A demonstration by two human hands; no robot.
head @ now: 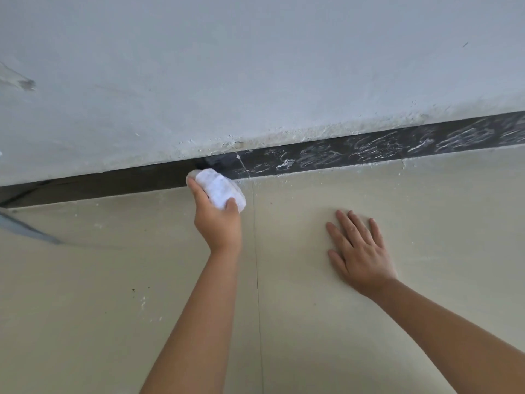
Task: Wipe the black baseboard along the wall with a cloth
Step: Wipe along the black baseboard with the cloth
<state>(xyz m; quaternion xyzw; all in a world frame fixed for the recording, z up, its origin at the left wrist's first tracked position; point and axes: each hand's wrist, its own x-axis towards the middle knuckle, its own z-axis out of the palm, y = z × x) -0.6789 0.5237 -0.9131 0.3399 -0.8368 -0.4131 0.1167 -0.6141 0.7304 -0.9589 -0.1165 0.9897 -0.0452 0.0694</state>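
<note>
left hand (217,220) presses cloth (218,188) against baseboard (341,156)

Pale grey-white wall (255,66), its plaster rough and crumbled along the lower edge. Below the wall, a beige tiled floor (426,209) with 1 thin grout line (257,280) running away from the wall. White specks dot the floor close to the wall. Left of the grout line, a grey strip (25,228) lies on the floor. Light is soft and even.
</note>
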